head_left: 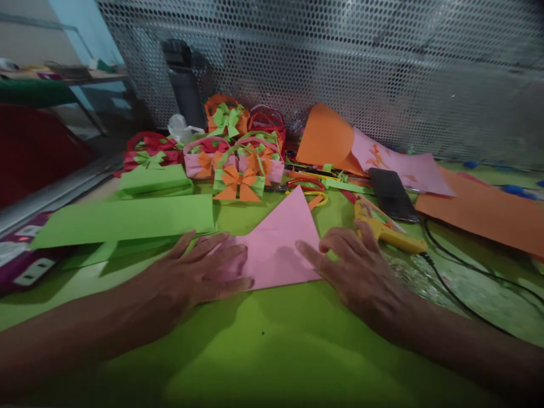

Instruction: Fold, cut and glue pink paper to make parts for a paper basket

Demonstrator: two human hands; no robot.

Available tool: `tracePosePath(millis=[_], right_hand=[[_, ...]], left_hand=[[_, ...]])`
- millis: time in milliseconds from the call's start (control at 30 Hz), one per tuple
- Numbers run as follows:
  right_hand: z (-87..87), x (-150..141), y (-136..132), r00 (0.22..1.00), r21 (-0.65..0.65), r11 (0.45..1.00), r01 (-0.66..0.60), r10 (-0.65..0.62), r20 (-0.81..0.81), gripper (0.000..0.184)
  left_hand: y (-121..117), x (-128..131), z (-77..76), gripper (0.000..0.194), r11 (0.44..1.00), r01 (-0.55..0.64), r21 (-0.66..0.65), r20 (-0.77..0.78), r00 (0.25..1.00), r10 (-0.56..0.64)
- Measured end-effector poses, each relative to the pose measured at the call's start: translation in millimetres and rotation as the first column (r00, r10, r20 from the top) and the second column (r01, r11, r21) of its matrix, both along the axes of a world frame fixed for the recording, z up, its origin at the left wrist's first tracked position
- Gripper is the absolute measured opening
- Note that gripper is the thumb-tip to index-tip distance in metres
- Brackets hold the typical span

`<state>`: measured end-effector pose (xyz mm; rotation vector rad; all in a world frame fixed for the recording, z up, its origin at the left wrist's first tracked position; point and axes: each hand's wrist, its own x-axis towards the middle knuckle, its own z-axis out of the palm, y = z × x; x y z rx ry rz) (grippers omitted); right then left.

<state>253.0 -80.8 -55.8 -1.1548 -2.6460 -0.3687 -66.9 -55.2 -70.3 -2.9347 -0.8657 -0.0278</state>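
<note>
A folded sheet of pink paper (276, 249) lies on the green tabletop in front of me, with a pointed peak at its top. My left hand (208, 269) rests flat over the sheet's left part, fingers spread, hiding that end. At the right edge, my right hand (352, 260) lays one outstretched digit on the pink surface. Its other fingers are bent and apart, with a gap through which green shows. Neither hand lifts the sheet. Green paper (131, 218) lies folded just beyond my left hand. A yellow glue gun (393, 235) is beside my right fingers.
Several small paper baskets with bows (240, 181) stand behind the pink sheet, near scissors (306, 184). A dark phone (391, 194), orange paper (488, 209) and a black cord (450, 294) are to the right. A bottle (185, 85) leans by the perforated metal panel (340, 51).
</note>
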Motion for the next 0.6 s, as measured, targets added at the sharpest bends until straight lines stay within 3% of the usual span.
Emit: tracePosePath(millis=[100,200,333,467,600], right_hand=[[7.9,-4,1,0.968,-0.022,0.982,-0.188,0.189,0.164,0.049],[13.6,-10,5,0.920,-0.088,0.959,-0.270,0.284,0.270,0.047],[12.6,-17,10,0.879,-0.089,0.944,-0.317,0.328,0.345,0.047],[8.7,-18,12,0.860,-0.048,0.936,-0.348,0.339,0.382,0.037],[7.4,-18,13,0.856,-0.061,0.939,-0.337,0.333,0.395,0.043]], left_hand=[[3,-1,3.7,0.091,0.999,0.028,0.019,-0.026,0.999,-0.028],[5,-1,4.3,0.083,0.997,0.071,0.035,-0.058,0.996,-0.068],[7,1,0.6,0.069,0.989,0.097,0.113,-0.073,0.993,-0.089],[8,5,-0.2,0.069,0.962,0.161,0.222,-0.134,0.982,-0.134],[7,7,3.1,0.072,0.950,0.220,0.220,-0.193,0.965,-0.179]])
